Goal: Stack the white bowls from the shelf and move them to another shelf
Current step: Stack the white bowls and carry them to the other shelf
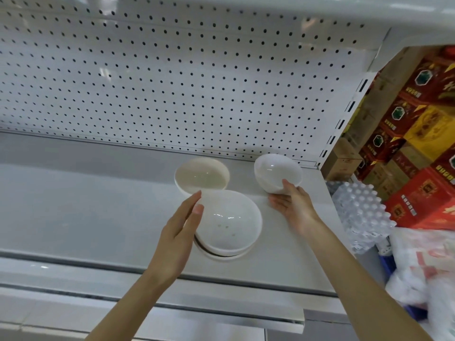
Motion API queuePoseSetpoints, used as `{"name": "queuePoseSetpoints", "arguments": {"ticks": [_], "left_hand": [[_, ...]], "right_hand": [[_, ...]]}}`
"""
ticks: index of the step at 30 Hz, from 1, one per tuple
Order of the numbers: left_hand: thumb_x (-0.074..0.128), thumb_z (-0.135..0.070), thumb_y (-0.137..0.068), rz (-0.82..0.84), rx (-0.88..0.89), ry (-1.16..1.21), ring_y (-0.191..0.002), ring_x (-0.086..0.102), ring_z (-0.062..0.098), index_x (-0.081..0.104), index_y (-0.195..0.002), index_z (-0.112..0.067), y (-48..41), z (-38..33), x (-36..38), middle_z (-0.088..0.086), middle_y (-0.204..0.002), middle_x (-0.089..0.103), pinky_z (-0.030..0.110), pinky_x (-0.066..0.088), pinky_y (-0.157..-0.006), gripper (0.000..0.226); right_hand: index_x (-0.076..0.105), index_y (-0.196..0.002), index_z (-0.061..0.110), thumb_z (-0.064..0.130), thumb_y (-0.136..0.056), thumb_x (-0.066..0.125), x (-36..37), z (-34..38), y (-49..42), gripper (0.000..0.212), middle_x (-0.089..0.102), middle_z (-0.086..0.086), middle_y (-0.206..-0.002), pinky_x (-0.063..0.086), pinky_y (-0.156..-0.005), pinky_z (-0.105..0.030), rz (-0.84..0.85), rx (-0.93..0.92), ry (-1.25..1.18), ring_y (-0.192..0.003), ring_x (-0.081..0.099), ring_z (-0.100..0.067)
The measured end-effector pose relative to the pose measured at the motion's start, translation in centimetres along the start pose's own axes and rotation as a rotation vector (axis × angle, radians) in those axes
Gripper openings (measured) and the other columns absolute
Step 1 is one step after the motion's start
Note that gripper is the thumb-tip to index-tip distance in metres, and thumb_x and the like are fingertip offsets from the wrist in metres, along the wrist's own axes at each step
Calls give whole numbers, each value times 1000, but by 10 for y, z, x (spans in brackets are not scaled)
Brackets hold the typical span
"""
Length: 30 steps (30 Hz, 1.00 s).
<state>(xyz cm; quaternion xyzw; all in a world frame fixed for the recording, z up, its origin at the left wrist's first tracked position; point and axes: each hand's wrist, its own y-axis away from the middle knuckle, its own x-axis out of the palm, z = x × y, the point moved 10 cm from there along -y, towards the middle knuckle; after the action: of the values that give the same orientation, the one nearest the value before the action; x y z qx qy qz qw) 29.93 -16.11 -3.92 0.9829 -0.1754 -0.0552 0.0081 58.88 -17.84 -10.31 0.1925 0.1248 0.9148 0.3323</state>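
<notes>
A stack of white bowls stands near the front of the white shelf. My left hand lies against its left side with straight fingers and a thumb at the rim. Behind the stack sits a single white bowl, upright on the shelf. To the right, my right hand holds another white bowl from below, tilted, its thumb on the near rim. That bowl is lifted off the shelf, close to the back right corner.
A white pegboard wall closes the back, and another shelf hangs overhead. Right of the shelf post stand red and yellow boxes, a clear plastic egg tray and white plastic bags.
</notes>
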Motion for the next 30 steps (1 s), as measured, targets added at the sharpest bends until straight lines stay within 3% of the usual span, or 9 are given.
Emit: {"name": "queuePoseSetpoints", "arguments": {"ticks": [3, 7, 12, 15, 19, 22, 25, 27, 30], "left_hand": [[50, -54, -84, -7, 31, 13, -116, 42, -23, 48, -134, -41, 0, -8, -3, -25, -133, 53, 23, 35, -107, 52], [50, -46, -84, -39, 111, 88, -120, 48, -13, 47, -136, -37, -3, -29, -10, -17, -137, 53, 8, 41, -96, 53], [53, -53, -83, -28, 210, 198, -126, 49, -2, 45, -135, -40, -3, -59, -4, -17, -134, 55, 33, 37, -111, 54], [48, -57, -82, -14, 216, 284, -123, 52, 0, 46, -126, -45, -3, -68, 3, -14, -133, 57, 35, 37, -111, 46], [35, -61, -88, 18, 217, 254, -129, 47, 1, 41, -138, -39, 2, -67, 9, -16, -140, 50, 36, 37, -111, 54], [28, -58, -94, -1, 229, 175, -120, 52, -4, 44, -132, -35, 10, -63, 10, -18, -130, 56, 21, 44, -100, 48], [25, -48, -96, -64, 219, 114, -99, 51, -25, 46, -115, -43, 17, -58, 6, -42, -104, 58, -2, 39, -78, 29], [25, -41, -97, -85, 204, 92, -93, 48, -30, 46, -110, -45, 18, -53, 6, -47, -95, 57, -5, 37, -72, 25], [25, -35, -101, -103, 183, 90, -89, 48, -32, 45, -108, -45, 18, -46, 7, -36, -99, 55, -6, 36, -70, 23]], "right_hand": [[43, -111, 6, 15, -96, 53, -4, 5, 11, 20, 60, -16, -75, 54, -52, -27, -6, -25, 8, -62, 62, -23], [47, -122, 3, 14, -96, 48, 9, 32, 44, 29, 65, -19, -71, 52, -49, -24, 148, -64, 53, -50, 61, -18], [52, -116, -3, 14, -94, 43, 49, 66, 105, 29, 63, -21, -70, 49, -48, -23, 410, -52, 97, -50, 57, -18], [56, -104, -1, 20, -84, 47, 74, 65, 137, 30, 63, -21, -67, 47, -45, -23, 525, -10, 142, -47, 55, -18], [56, -112, 11, 22, -84, 55, 88, 53, 151, 30, 61, -18, -69, 46, -43, -26, 573, -59, 237, -48, 55, -22], [51, -118, 19, 23, -99, 44, 89, 43, 152, 21, 61, -21, -68, 44, -43, -28, 559, -109, 382, -46, 54, -25], [54, -113, 23, 37, -99, 38, 87, 40, 154, 25, 59, -14, -64, 36, -42, -26, 543, -190, 544, -43, 47, -21], [56, -109, 26, 40, -99, 37, 85, 41, 152, 25, 56, -6, -59, 33, -42, -24, 530, -252, 628, -41, 42, -17], [58, -113, 31, 38, -100, 38, 84, 41, 148, 24, 54, 1, -54, 36, -45, -21, 501, -299, 675, -43, 42, -17]]}}
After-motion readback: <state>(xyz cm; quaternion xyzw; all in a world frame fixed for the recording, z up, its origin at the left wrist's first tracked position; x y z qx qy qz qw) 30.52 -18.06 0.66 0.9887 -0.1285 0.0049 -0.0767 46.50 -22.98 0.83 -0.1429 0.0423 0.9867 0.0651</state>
